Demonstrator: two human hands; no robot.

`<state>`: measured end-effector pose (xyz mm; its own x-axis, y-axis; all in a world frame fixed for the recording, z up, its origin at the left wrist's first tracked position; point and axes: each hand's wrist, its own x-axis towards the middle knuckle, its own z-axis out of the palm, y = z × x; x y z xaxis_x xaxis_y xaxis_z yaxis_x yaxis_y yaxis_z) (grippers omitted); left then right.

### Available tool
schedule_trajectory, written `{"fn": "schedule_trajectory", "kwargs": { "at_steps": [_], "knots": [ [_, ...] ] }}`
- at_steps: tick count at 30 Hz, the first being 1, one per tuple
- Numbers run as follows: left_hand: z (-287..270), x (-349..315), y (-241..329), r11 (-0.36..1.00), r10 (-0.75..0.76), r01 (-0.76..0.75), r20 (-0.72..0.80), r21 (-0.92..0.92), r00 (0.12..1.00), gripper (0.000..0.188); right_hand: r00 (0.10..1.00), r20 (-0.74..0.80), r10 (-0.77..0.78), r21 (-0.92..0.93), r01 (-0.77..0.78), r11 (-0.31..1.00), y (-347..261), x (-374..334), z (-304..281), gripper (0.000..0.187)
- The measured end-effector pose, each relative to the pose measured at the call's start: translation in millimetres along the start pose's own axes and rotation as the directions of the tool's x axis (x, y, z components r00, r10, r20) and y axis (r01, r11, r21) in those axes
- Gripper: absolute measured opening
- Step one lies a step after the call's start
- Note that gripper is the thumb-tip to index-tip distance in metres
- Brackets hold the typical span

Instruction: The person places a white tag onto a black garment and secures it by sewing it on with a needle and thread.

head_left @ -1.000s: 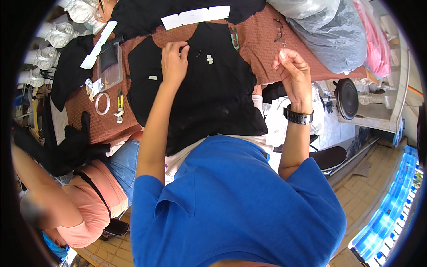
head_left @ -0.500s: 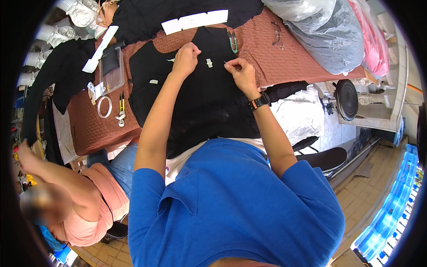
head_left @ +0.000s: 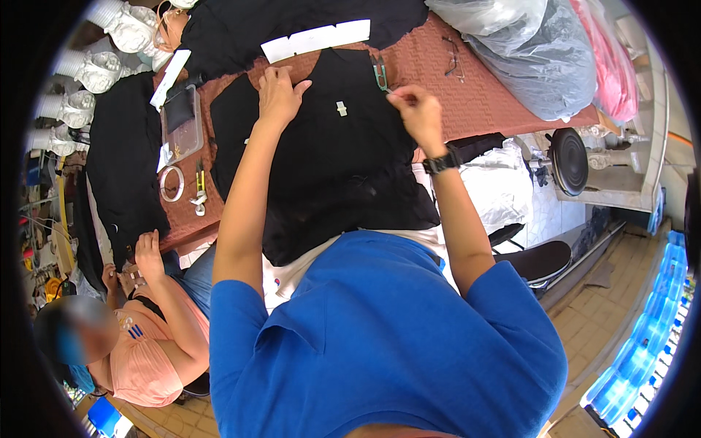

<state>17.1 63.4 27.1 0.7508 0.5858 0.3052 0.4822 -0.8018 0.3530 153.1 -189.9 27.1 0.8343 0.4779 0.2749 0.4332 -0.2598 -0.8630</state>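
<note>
A black garment piece (head_left: 336, 175) lies spread over the near part of the table and hangs toward my lap. My left hand (head_left: 281, 98) rests on its upper left part, fingers extended and thumb apart, holding nothing. Just off the garment's right edge, my right hand (head_left: 420, 117) is raised with thumb and index finger pinched; whatever is between them is too small to make out. Beside those fingertips lie green-handled thread snips (head_left: 380, 73). A small pale label (head_left: 342, 109) sits on the cloth between my hands, and another pale scrap is partly behind my left forearm.
White paper pattern strips (head_left: 318, 40) lie on black cloth at the far side. Leftward are a clear plastic box (head_left: 182, 124), a tape roll (head_left: 171, 184) and a yellow cutter (head_left: 200, 186). Eyeglasses (head_left: 454, 58) and filled plastic bags (head_left: 526, 58) lie right. A co-worker (head_left: 157, 328) sits at left.
My left hand has moved left and opened out of its pinch. My right hand has shifted right, off the garment. The co-worker's hands and the black cloth there have moved rightward.
</note>
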Motion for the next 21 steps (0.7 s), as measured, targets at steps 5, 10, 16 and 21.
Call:
{"fn": "schedule_trajectory", "kwargs": {
  "at_steps": [5,10,16,21],
  "knots": [
    [6.2,12.5,-4.6,0.988,0.084,-0.116,0.263,0.106,0.961,0.037,0.950,0.020,-0.310,-0.316,0.300,0.900,24.5,7.9,41.0,0.014],
    [1.4,5.4,-16.2,0.960,0.010,0.067,0.271,-0.273,0.963,0.036,0.997,0.062,-0.054,-0.051,0.058,0.997,-1.7,7.0,39.3,0.012],
    [-37.9,-10.2,-6.6,0.904,0.010,0.186,0.452,-0.385,0.892,0.041,0.981,0.187,0.057,0.539,-0.151,0.829,-3.6,17.9,37.4,0.013],
    [-47.6,-31.5,-1.8,0.392,0.023,0.334,0.372,-0.857,0.928,0.030,0.987,0.149,0.063,0.661,-0.147,0.736,-23.5,19.4,43.9,0.014]
  ]
}}
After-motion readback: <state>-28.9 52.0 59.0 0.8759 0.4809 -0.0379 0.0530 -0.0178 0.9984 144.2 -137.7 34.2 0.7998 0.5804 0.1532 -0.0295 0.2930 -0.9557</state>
